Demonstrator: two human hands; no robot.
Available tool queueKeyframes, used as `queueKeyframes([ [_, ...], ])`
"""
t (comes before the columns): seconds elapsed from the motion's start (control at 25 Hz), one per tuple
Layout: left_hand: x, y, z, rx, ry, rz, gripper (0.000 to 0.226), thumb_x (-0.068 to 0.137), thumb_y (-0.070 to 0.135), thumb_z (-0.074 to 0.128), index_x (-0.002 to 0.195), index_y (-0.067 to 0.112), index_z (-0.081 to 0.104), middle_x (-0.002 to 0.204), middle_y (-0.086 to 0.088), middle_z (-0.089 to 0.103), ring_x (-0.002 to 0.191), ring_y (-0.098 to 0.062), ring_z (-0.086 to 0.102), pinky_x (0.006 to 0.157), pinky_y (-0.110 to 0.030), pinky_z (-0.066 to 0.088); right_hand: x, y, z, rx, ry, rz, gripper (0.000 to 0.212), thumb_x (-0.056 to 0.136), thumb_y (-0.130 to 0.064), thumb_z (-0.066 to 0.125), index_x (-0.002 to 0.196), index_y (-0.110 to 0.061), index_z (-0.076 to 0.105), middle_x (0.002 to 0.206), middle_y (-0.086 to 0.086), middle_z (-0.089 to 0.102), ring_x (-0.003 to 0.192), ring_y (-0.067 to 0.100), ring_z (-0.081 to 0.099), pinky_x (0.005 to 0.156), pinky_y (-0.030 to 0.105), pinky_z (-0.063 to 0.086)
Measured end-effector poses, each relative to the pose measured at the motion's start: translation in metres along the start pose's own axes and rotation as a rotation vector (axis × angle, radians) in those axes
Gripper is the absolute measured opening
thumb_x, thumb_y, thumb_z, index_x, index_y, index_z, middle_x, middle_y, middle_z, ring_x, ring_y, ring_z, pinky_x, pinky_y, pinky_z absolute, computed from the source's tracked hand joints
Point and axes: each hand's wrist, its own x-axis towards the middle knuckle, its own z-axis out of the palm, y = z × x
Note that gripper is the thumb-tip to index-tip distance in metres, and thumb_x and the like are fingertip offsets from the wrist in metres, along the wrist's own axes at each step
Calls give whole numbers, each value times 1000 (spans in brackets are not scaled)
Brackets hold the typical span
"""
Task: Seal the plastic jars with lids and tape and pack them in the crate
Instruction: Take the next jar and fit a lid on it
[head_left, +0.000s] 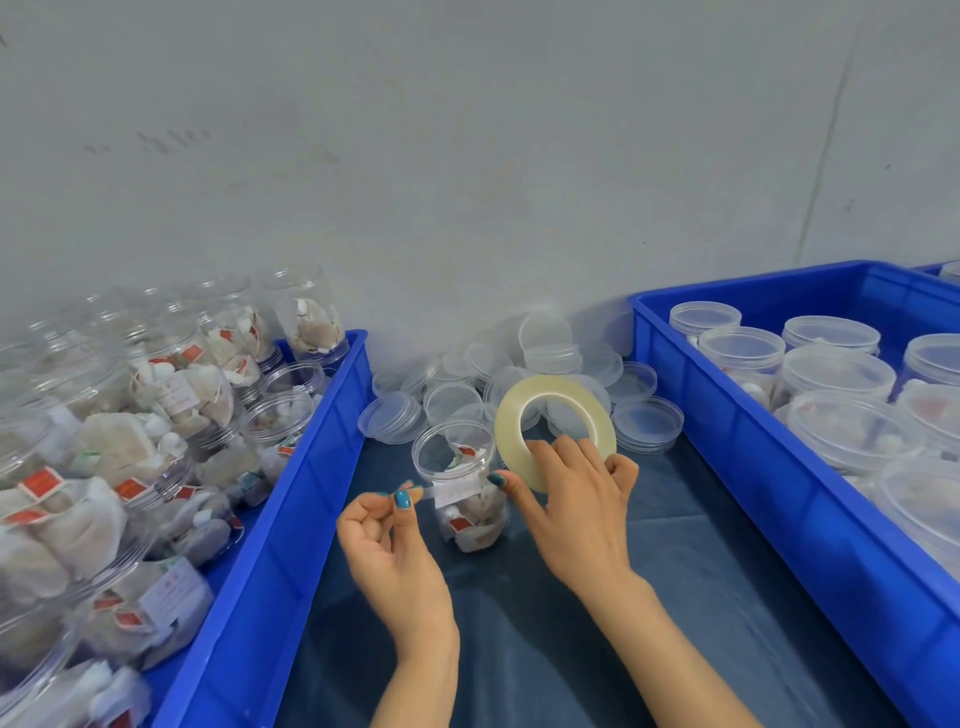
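Note:
A clear plastic jar (460, 467) filled with tea bags stands open, without a lid, on the dark blue cloth between two crates. My right hand (571, 499) holds a roll of clear tape (550, 415) upright just right of the jar. My left hand (395, 530) pinches the free end of the tape (447, 491), which is stretched across the front of the jar. A heap of clear lids (524, 379) lies behind the jar against the wall.
A blue crate (291, 493) on the left holds several open jars of tea bags (156, 415). Another blue crate (753, 467) on the right holds several lidded jars (831, 374). A grey wall rises close behind.

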Motion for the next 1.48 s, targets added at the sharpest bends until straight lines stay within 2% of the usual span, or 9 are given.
queueKeyframes([
  [0.36,9,-14,8,53,6,17,19,94,10,60,88,25,49,98,-4,69,94,-5,70,89,-28,50,15,4,9,88,-33,-35,55,91,-63,36,100,-22,72,78,-6,56,79,23,57,71,33,13],
  [0.6,18,-23,13,224,-35,139,13,96,16,57,93,19,46,97,4,58,89,9,60,76,-3,44,21,5,16,256,-77,-77,58,88,-69,37,110,-28,72,77,-17,42,81,17,55,71,33,13],
  [0.84,21,-29,18,350,-59,203,11,98,17,53,101,16,42,96,14,52,89,13,56,70,-9,48,19,3,24,357,-85,-23,60,85,-74,35,109,-33,72,68,-22,39,76,6,43,72,34,16],
  [0.96,25,-33,19,396,-81,212,14,97,20,52,102,17,39,94,7,52,84,1,57,68,-21,47,20,2,28,397,-114,33,59,82,-77,34,102,-36,71,72,-14,54,79,7,48,75,34,20],
  [1.08,32,-37,17,392,-148,48,18,97,27,50,105,17,38,101,-8,51,87,-20,56,70,-36,49,19,1,31,408,-112,59,56,82,-77,34,93,-35,70,72,-9,57,78,8,50,74,34,20],
  [1.16,39,-39,14,336,-239,-44,18,97,28,49,113,21,44,117,-7,50,102,-22,58,78,-28,49,19,2,32,412,-110,65,54,83,-77,35,90,-35,69,70,-9,56,77,6,49,75,34,22],
  [1.32,44,-36,10,157,-511,-146,54,92,62,39,139,38,43,142,19,48,130,-2,47,105,-26,38,17,8,32,427,-142,61,49,83,-77,37,82,-35,62,68,-8,50,86,3,45,78,35,24],
  [1.4,39,-33,14,240,-621,-123,71,79,76,49,141,43,38,142,25,45,129,9,42,104,-19,36,16,9,32,438,-148,51,39,84,-75,38,80,-41,56,68,-8,50,89,3,44,79,34,24],
  [1.48,38,-32,18,356,-644,-35,79,74,70,65,140,39,34,140,19,46,129,5,44,102,-15,39,15,9,32,451,-161,51,37,84,-75,38,82,-43,56,69,-9,50,90,2,44,80,32,25],
])
